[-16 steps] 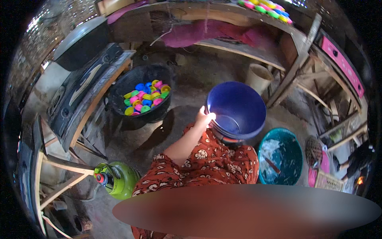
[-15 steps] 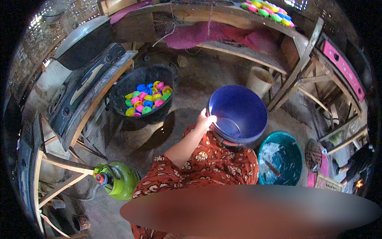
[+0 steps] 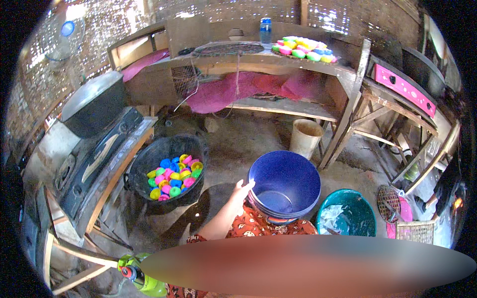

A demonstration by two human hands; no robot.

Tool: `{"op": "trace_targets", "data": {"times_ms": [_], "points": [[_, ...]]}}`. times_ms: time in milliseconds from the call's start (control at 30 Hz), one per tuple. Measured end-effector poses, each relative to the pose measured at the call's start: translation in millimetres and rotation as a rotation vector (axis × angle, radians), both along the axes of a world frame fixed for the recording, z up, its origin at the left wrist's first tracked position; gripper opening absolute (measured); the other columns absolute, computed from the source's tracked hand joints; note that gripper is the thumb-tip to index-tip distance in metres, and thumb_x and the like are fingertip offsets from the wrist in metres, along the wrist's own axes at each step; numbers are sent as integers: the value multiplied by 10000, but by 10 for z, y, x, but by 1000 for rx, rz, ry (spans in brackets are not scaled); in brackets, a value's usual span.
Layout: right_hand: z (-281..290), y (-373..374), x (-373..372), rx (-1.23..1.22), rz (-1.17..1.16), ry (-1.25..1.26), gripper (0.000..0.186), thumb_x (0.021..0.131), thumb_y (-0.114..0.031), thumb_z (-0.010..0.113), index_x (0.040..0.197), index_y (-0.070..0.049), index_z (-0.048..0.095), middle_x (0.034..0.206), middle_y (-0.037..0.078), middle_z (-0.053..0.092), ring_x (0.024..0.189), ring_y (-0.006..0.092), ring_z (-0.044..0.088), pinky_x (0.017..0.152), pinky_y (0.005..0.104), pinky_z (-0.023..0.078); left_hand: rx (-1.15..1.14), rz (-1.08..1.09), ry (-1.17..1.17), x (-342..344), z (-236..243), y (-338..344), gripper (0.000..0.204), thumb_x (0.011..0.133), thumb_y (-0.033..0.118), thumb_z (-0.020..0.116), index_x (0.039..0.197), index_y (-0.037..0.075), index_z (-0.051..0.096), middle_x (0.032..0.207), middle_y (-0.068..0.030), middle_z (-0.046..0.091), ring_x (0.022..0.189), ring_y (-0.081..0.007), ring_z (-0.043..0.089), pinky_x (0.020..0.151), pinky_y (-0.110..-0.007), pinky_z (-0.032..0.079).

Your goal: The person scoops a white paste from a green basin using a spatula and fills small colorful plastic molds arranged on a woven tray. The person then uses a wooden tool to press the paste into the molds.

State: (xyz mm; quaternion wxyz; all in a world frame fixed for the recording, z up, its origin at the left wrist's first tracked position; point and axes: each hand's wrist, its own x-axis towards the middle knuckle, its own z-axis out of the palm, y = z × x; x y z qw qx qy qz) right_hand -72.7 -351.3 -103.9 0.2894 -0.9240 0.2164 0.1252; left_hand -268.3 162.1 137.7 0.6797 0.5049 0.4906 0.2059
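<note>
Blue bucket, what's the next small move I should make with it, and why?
Perhaps bring the right hand to the right rim of the blue bucket: only the left hand visibly grips it, at the left rim.

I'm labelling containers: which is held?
The blue bucket, gripped by the left hand; no visible hand touches the black tub, teal basin or whitish bucket.

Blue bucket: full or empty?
Empty, as far as it shows: the bare inner wall and floor of the blue bucket are visible through its open top. The left hand holds its rim.
</note>
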Motion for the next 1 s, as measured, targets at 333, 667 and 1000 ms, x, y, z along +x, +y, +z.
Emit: {"op": "trace_targets", "data": {"times_ms": [333,667,1000], "points": [[-430,-820,-434,138,-240,-1,496,702,-393,675,1056,-50,620,1104,144,617,1057,274,578,883,357,466,591,38,-317,31,260,256,535,827,178,656,1278,8,423,1292,-142,468,1135,-231,490,953,-353,402],[-699,-1198,-960,19,-326,185,379,759,-272,666,1021,-3,623,938,145,656,880,285,629,716,356,486,1847,-734,28,358,-322,-1060,614,715,554,650,1095,77,582,1079,-87,621,995,-264,589,941,-471,387],[621,-1045,903,102,-226,-627,295,801,-182,599,1063,-48,612,1022,167,587,970,324,565,829,395,458,1512,-882,366,1012,-36,-1288,568,738,455,657,1132,51,586,942,-179,652,874,-326,623,817,-440,467]]}}
